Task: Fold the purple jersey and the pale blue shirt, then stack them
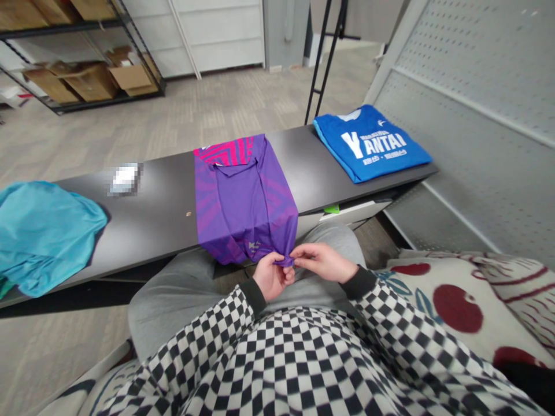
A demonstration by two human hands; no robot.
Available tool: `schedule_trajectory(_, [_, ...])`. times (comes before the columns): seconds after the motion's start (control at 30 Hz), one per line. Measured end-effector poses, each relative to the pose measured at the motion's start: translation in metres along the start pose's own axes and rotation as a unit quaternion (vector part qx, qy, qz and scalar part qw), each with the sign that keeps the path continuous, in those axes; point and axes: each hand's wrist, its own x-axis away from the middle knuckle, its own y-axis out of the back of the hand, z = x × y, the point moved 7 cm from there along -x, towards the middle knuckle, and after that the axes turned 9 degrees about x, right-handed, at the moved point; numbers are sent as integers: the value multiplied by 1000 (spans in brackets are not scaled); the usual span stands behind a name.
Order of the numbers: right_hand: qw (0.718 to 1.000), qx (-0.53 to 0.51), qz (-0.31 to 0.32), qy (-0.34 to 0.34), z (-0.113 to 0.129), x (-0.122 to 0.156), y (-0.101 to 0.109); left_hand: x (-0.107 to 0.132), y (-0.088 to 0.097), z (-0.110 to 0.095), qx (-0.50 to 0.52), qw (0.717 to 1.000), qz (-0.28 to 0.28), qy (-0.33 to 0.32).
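Observation:
A purple shirt [243,199] with pink stripes at its far end lies folded lengthwise across the dark table. Its near end hangs over the front edge toward my lap. My left hand [272,277] is closed on the bunched near corner, thumb on top and fingers curled under. From the right, my right hand [321,261] pinches the same corner between thumb and fingertips. The two hands almost meet there, and the cloth between them is gathered. A small grey logo shows on the hanging part.
A folded blue shirt [368,144] with white lettering lies at the table's right end. Crumpled turquoise cloth [47,231] covers the left end, near a blurred white item [125,179]. A perforated panel [485,115] stands at right; a patterned cushion [459,306] is beside me.

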Motion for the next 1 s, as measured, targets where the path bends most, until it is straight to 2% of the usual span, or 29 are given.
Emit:
schedule_trajectory(0.1, [998,-53,33,-22,-3,-4,-1,-1,2,0,-1,1000,12,13])
schedule_trajectory(0.23, [995,-81,36,-39,-3,-9,0,-2,5,-1,-7,999,28,35])
schedule_trajectory(0.5, [999,-36,34,-14,4,-18,-7,-3,6,-2,-17,998,29,55])
schedule_trajectory(0.67, [999,21,21,19,12,-18,-7,-2,7,-4,-13,999,14,42])
schedule_trajectory(0.77, [999,37,-36,11,11,-14,-5,0,7,-9,-3,1000,12,8])
schedule_trajectory(0.87, [994,-4,-104,-20,4,-5,-9,1,7,-16,1,999,5,-53])
schedule_trajectory(1.0, [974,-124,-165,-91,-14,8,-31,2,7,-25,-18,982,-21,-189])
